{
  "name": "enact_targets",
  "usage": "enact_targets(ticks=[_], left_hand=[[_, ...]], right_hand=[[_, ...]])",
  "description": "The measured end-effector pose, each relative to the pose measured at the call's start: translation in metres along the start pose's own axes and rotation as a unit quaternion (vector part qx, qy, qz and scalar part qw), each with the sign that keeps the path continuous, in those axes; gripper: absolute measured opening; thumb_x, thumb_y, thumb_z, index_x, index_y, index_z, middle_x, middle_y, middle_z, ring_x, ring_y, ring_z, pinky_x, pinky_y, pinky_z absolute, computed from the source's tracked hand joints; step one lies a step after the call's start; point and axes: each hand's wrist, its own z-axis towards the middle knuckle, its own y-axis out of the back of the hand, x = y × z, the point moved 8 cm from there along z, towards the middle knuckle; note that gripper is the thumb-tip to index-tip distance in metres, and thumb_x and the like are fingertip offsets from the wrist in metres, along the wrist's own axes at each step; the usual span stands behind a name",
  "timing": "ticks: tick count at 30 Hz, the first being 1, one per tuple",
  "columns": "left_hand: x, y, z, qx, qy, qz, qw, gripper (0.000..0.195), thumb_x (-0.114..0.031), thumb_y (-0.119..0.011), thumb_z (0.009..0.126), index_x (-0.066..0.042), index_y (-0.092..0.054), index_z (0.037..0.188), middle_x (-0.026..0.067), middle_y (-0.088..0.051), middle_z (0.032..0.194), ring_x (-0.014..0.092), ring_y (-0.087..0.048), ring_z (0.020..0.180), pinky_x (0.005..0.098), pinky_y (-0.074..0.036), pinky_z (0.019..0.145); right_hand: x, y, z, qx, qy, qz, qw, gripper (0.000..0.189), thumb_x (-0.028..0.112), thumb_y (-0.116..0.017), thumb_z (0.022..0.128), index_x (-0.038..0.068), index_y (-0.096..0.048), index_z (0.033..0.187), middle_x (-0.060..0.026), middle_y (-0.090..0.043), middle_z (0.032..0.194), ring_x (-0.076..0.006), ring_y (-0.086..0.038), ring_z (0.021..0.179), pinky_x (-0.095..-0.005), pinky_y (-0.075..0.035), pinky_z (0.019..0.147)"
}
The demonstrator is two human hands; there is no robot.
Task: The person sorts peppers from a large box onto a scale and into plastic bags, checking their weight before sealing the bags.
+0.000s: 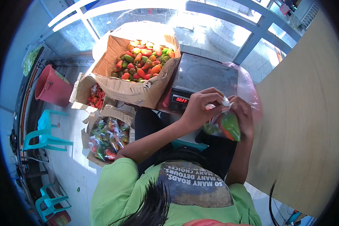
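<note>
Both my left hand point(204, 106) and my right hand point(242, 113) pinch the gathered neck of a clear plastic bag of green and red peppers point(228, 124) over my lap. Just beyond them lies a digital scale point(206, 73) with a metal plate and a lit red display; nothing rests on the visible part of its plate. Left of the scale, a large cardboard box point(127, 91) holds loose red, orange and green peppers point(144, 60). Below it, a smaller open box point(86, 138) contains several bagged peppers point(108, 137). Some fingertips are hidden behind the twisted plastic.
Another box point(80, 93) of red peppers stands on the floor beside a red bucket point(53, 86). Teal plastic chairs point(46, 130) are at the left. A pink plastic bag point(247, 82) lies beside the scale, and a wooden board point(296, 118) fills the right side.
</note>
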Motion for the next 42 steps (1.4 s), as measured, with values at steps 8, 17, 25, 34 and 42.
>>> enact_targets(ticks=[8, 17, 25, 34, 42], left_hand=[[0.062, 0.008, 0.001, -0.136, 0.102, -0.130, 0.977, 0.013, -0.006, -0.062, 0.075, 0.005, -0.056, 0.077, 0.0026, -0.054, 0.081, 0.003, -0.050, 0.069, 0.0175, -0.041, 0.059], [0.083, 0.030, -0.036, -0.185, 0.101, 0.051, 0.976, 0.011, -0.001, -0.063, 0.069, 0.006, -0.055, 0.073, 0.0094, -0.056, 0.077, 0.013, -0.055, 0.065, 0.0229, -0.043, 0.060], [0.047, 0.020, -0.032, -0.142, 0.029, 0.086, 0.986, 0.012, -0.001, -0.064, 0.069, 0.003, -0.056, 0.078, 0.0085, -0.056, 0.085, 0.012, -0.055, 0.072, 0.0230, -0.044, 0.063], [0.041, 0.008, -0.010, -0.059, 0.072, -0.061, 0.994, 0.011, -0.004, -0.062, 0.074, 0.004, -0.056, 0.079, 0.0051, -0.056, 0.083, 0.007, -0.053, 0.071, 0.0211, -0.043, 0.062], [0.089, 0.032, -0.039, -0.243, 0.085, 0.039, 0.965, 0.009, -0.001, -0.061, 0.072, 0.005, -0.056, 0.075, 0.0064, -0.053, 0.080, 0.009, -0.052, 0.071, 0.0200, -0.041, 0.062]], right_hand=[[-0.067, -0.090, 0.001, 0.108, 0.017, 0.631, 0.768, 0.029, 0.024, -0.052, 0.083, 0.005, -0.049, 0.105, -0.0109, -0.056, 0.083, -0.0201, -0.059, 0.068, -0.0250, -0.050, 0.055], [-0.022, -0.046, -0.002, -0.195, 0.030, -0.300, 0.933, 0.022, 0.018, -0.046, 0.087, 0.000, -0.049, 0.074, -0.0064, -0.048, 0.065, -0.0155, -0.049, 0.055, -0.0243, -0.038, 0.050], [-0.023, -0.023, 0.014, -0.223, 0.063, -0.211, 0.950, 0.016, 0.010, -0.047, 0.083, -0.002, -0.048, 0.072, -0.0057, -0.042, 0.066, -0.0151, -0.043, 0.061, -0.0249, -0.036, 0.056], [-0.077, -0.052, 0.002, -0.011, -0.193, 0.470, 0.861, 0.014, 0.018, -0.047, 0.085, 0.006, -0.053, 0.087, -0.0066, -0.058, 0.075, -0.0156, -0.055, 0.057, -0.0236, -0.043, 0.048], [-0.107, -0.074, -0.005, -0.181, -0.075, 0.253, 0.948, 0.017, 0.019, -0.048, 0.086, 0.005, -0.054, 0.078, -0.0027, -0.053, 0.070, -0.0145, -0.049, 0.051, -0.0225, -0.040, 0.045]])
